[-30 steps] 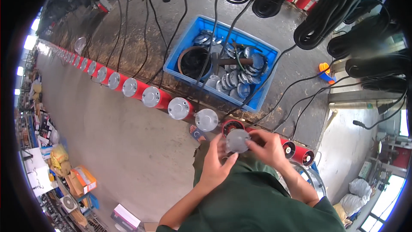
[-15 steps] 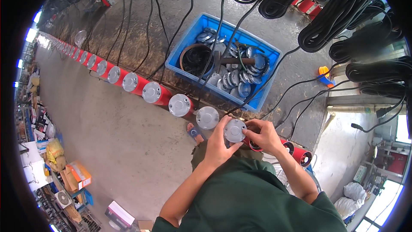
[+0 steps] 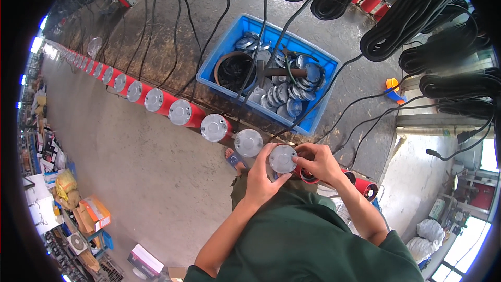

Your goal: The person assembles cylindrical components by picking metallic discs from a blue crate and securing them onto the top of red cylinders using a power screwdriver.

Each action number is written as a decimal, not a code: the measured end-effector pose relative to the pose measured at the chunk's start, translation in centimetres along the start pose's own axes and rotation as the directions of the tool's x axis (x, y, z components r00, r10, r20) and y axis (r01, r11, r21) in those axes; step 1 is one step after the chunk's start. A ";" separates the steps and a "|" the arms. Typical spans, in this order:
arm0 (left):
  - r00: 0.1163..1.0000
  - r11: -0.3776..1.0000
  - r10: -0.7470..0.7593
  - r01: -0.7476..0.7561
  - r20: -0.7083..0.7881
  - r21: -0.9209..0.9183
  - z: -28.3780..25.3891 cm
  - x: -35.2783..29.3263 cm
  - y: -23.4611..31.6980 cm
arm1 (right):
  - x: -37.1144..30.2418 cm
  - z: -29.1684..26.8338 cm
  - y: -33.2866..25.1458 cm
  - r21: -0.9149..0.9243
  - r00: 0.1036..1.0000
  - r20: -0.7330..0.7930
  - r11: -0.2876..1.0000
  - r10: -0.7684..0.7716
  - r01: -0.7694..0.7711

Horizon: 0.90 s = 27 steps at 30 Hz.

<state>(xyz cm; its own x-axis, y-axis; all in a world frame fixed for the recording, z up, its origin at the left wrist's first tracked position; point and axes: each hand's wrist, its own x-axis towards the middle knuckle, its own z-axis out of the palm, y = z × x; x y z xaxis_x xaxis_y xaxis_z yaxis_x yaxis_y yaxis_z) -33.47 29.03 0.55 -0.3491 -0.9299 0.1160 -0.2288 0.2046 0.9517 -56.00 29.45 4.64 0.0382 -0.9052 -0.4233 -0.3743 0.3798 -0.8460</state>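
Observation:
Between my hands is a round silver metal cap (image 3: 283, 159) on one of the red cylinders along the bench edge. My left hand (image 3: 262, 177) curls round the cap's left and near side, thumb and fingers against its rim. At its right edge my right hand (image 3: 319, 164) is closed, thumb and fingertips pressed together near a hole; anything small in them is hidden. Just left stands another capped cylinder (image 3: 248, 143), then a capped red cylinder (image 3: 215, 127). Right of the cap, an uncapped red cylinder (image 3: 309, 175) lies partly under my right hand.
On the bench (image 3: 172, 26) stands a blue crate (image 3: 211, 84) holding loose silver caps, a brown bowl (image 3: 217, 69) of black parts and a hammer (image 3: 292, 72). Black cables (image 3: 389, 34) hang in coils above. An uncapped red cylinder (image 3: 369, 190) sits at the right end.
Both hands stay at the same cap with nearly the same grip. The whole view has shifted slightly, so things appear a little further left.

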 end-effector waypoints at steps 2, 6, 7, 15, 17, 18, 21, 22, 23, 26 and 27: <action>1.000 1.000 -0.010 0.010 0.017 0.011 0.0 0.0 0.1 | 0.0 0.1 -0.1 -0.038 0.999 0.026 0.999 0.037 -0.036; 0.999 0.999 -0.037 0.037 -0.002 -0.035 -0.1 -0.3 0.1 | 0.0 0.0 -0.2 0.083 1.000 -0.007 0.996 0.016 -0.016; 1.000 1.000 -0.025 0.025 -0.010 0.013 -0.2 -0.4 0.0 | 0.0 -0.4 -0.1 0.164 0.999 -0.040 0.986 0.025 -0.018; 1.000 0.964 0.013 -0.016 0.013 0.265 -0.2 -1.1 -1.4 | -0.1 -2.9 0.9 0.295 0.976 -0.154 0.950 0.154 -0.103; 1.000 0.963 0.013 -0.008 -0.017 0.270 -0.1 -1.1 -1.5 | -0.2 -2.7 1.3 0.316 0.973 -0.131 0.938 0.192 -0.142; 1.000 0.967 0.000 0.004 -0.014 0.256 0.0 -1.1 -1.6 | -0.3 -2.6 1.5 0.339 0.975 -0.151 0.935 0.162 -0.103; 0.999 0.973 -0.048 0.052 -0.021 0.226 0.0 -1.3 -1.6 | -0.3 -2.3 1.8 0.358 0.971 -0.177 0.929 0.163 -0.091; 0.999 0.972 -0.043 0.046 -0.017 0.231 0.1 -1.3 -1.6 | -0.2 -2.3 1.9 0.359 0.973 -0.173 0.930 0.150 -0.080; 0.999 0.972 -0.048 0.051 -0.017 0.230 0.1 -1.3 -1.6 | -0.2 -2.3 1.9 0.358 0.975 -0.172 0.931 0.143 -0.073; 0.999 0.972 -0.050 0.052 -0.012 0.229 0.1 -1.4 -1.6 | 0.0 -2.2 1.9 0.333 0.978 -0.142 0.938 0.153 -0.099; 0.998 0.969 -0.059 0.060 -0.010 0.238 0.1 -1.4 -1.6 | 0.0 -2.1 1.8 0.306 0.975 -0.133 0.943 0.179 -0.131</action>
<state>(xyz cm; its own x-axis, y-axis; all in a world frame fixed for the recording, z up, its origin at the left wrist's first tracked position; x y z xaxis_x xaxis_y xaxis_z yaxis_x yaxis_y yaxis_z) -32.68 30.05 -1.11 -0.3255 -0.9435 0.0627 -0.4590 0.2156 0.8619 -58.61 29.71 3.75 -0.1530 -0.8398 -0.5209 -0.0748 0.5355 -0.8412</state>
